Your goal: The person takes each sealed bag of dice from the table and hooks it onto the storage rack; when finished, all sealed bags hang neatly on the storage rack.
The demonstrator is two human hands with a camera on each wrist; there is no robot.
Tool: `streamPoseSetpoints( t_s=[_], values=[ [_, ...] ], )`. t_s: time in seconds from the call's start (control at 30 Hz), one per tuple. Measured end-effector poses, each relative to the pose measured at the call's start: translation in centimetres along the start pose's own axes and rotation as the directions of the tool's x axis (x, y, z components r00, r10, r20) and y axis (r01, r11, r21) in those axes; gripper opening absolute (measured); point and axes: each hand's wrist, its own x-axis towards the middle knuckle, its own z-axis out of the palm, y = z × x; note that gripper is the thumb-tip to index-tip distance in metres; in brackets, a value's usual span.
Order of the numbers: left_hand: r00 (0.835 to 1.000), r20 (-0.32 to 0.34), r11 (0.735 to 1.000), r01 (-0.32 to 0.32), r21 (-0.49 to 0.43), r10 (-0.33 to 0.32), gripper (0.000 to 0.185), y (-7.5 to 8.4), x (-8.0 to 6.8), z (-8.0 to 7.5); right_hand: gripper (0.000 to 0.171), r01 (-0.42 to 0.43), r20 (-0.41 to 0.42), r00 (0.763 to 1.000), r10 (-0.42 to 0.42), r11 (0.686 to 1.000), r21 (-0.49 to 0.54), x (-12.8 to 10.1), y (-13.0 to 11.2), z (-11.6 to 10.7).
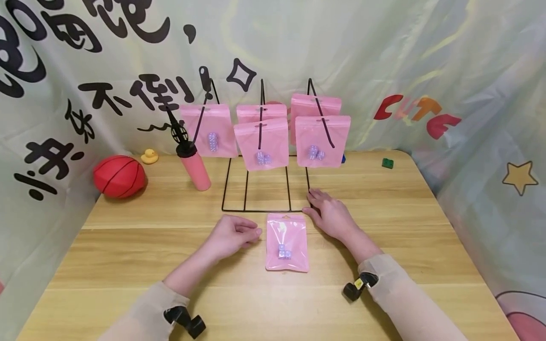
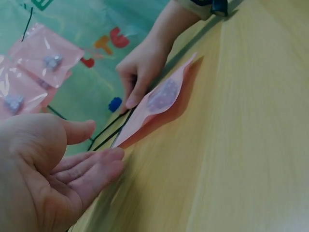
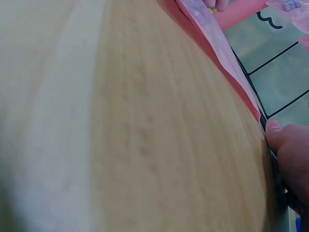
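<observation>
A pink pouch [image 1: 287,242] with small pale dice inside lies flat on the wooden table [image 1: 128,265], just in front of a black wire rack [image 1: 264,189]. Several matching pink pouches [image 1: 261,143] hang on the rack's hooks. My left hand [image 1: 236,233] rests on the table just left of the lying pouch, fingers relaxed, holding nothing. In the left wrist view its palm [image 2: 58,169] is turned open and the pouch [image 2: 154,104] lies ahead. My right hand [image 1: 328,213] lies flat at the pouch's right, fingertips at the rack's front right corner. In the right wrist view a fingertip [image 3: 287,145] shows beside the pouch edge [image 3: 217,46].
A red basketball [image 1: 119,176], a yellow duck [image 1: 149,156] and a pink hand pump [image 1: 194,163] stand at the back left. A small green brick [image 1: 387,163] lies at the back right. Printed cloth [image 1: 469,71] hangs around the table.
</observation>
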Motion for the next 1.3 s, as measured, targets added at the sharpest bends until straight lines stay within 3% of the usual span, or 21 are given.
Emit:
streamPoseSetpoints(
  t_s=[0.23,0.5,0.73,0.87,1.07,1.2,1.3],
  values=[
    [0.995,0.075,0.996,0.074,-0.048,-0.071,0.029,0.1,0.9,1.4,0.058,-0.007,0.011,1.000,0.007,1.000,-0.005,0.2,-0.1,-0.1],
    [0.992,0.072,0.994,0.104,-0.013,-0.103,0.022,0.0,1.8,2.2,0.059,0.000,0.010,1.000,0.000,1.000,0.007,0.2,-0.3,-0.3],
    [0.994,0.070,0.996,0.085,0.000,-0.084,0.023,0.3,1.5,2.7,0.058,0.002,0.005,1.000,-0.002,1.000,0.000,0.2,-0.2,-0.2],
    [0.997,0.070,0.999,0.040,0.013,-0.041,0.018,0.3,1.4,2.6,0.056,-0.003,0.007,1.000,0.003,1.000,-0.005,0.2,-0.1,-0.2],
    [0.994,0.070,0.996,-0.089,0.014,0.087,0.014,-0.2,1.6,1.7,0.051,0.000,0.026,1.000,0.001,1.000,-0.027,0.1,0.1,-0.3],
    [0.986,0.046,0.986,-0.163,0.021,0.162,0.012,0.2,1.4,1.2,0.051,0.012,0.018,1.000,-0.011,1.000,-0.020,0.1,0.2,-0.2],
    [0.970,0.012,0.965,-0.241,0.102,0.241,0.008,0.8,1.2,0.7,0.053,0.017,0.002,1.000,-0.017,1.000,-0.010,0.1,0.2,-0.2]
  ],
)
